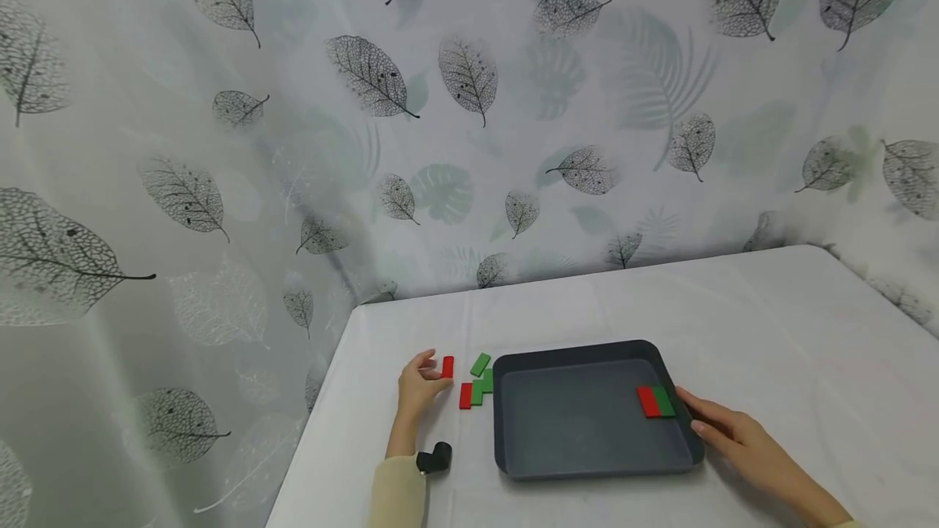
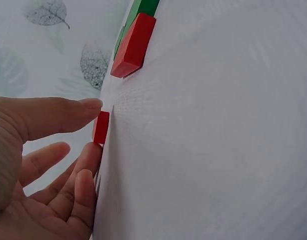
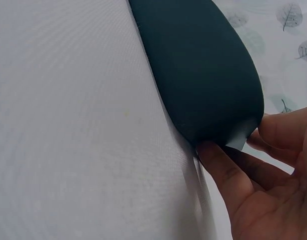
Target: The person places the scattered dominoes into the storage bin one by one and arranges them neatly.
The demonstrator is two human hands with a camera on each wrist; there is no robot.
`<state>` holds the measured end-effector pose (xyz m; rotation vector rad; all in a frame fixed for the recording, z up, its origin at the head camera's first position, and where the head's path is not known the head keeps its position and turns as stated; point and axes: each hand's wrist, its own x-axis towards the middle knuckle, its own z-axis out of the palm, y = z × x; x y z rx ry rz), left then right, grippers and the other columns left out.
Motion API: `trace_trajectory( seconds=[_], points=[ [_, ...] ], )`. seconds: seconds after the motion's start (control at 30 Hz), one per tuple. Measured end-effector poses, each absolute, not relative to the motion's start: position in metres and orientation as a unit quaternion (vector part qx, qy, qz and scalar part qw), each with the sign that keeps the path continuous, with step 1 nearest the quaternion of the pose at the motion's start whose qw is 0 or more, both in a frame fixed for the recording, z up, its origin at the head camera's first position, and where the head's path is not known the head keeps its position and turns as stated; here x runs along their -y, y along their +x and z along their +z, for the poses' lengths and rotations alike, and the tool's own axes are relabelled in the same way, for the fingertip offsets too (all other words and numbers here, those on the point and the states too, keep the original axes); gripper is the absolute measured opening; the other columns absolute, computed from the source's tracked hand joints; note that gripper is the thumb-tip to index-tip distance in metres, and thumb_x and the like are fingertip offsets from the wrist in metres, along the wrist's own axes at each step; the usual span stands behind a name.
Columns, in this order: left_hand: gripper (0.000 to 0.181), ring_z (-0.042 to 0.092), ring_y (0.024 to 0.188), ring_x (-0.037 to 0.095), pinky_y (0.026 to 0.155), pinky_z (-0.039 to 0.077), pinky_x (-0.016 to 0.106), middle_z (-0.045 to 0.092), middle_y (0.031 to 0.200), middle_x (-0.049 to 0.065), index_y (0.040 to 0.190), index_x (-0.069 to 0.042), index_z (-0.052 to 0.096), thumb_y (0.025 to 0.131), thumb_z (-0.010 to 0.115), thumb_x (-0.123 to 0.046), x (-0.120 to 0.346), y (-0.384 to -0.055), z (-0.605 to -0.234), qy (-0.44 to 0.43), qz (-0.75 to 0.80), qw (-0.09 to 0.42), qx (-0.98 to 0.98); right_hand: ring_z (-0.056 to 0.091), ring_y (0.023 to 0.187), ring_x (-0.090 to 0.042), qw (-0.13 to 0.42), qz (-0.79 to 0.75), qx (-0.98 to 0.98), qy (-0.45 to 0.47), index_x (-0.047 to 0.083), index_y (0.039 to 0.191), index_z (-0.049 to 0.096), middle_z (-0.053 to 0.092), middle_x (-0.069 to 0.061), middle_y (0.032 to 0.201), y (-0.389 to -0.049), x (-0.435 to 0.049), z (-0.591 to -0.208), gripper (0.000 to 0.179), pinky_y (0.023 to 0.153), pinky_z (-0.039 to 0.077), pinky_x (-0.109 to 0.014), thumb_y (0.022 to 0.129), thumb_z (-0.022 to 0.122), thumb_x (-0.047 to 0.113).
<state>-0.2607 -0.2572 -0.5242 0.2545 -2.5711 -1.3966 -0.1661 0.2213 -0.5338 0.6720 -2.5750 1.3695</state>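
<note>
My left hand (image 1: 420, 388) pinches a red block (image 1: 447, 367) near a green block (image 1: 480, 364), left of the tray (image 1: 572, 410) that my right hand (image 1: 741, 438) holds, so I think I'm picking it up, and next I'd need to lift it without letting it slip.

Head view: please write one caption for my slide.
Left hand at a red block, right hand holding a dark tray.

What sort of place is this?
Likely a screened-off tabletop workspace, possibly indoors: a white-covered table backed by a leaf-print curtain, with a grey tray and small red and green blocks on it.
</note>
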Motion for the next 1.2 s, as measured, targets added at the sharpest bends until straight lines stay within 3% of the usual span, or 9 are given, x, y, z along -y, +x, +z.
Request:
trace_trajectory(
  seconds=[0.67,1.0,1.2],
  points=[
    [0.047,0.056,0.083,0.019,0.076,0.051,0.031,0.063,0.115,0.017,0.122,-0.001,0.066,0.077,0.078,-0.004,0.262,-0.273,-0.526,0.079,-0.426,0.035,0.901,0.029,0.119,0.026,0.055,0.474,0.849,0.225,-0.008,0.139,0.047,0.034,0.033,0.135,-0.166,-0.224,-0.537,0.045,0.087,0.031,0.004,0.099,0.055,0.01],
    [0.041,0.055,0.079,0.019,0.071,0.048,0.027,0.062,0.1,0.011,0.116,-0.004,0.069,0.078,0.08,-0.011,0.264,-0.275,-0.527,0.088,-0.428,0.036,0.899,0.03,0.119,0.026,0.071,0.471,0.848,0.231,-0.008,0.138,0.048,0.035,0.033,0.135,-0.165,-0.223,-0.536,0.044,0.088,0.03,0.004,0.098,0.056,0.008],
    [0.039,0.057,0.076,0.016,0.068,0.049,0.026,0.064,0.097,0.012,0.112,0.0,0.069,0.077,0.081,-0.013,0.264,-0.27,-0.527,0.064,-0.436,0.073,0.895,0.03,0.119,0.025,0.076,0.468,0.849,0.231,-0.007,0.138,0.049,0.036,0.032,0.135,-0.165,-0.222,-0.534,0.043,0.088,0.03,0.004,0.098,0.056,0.009]
  ],
)
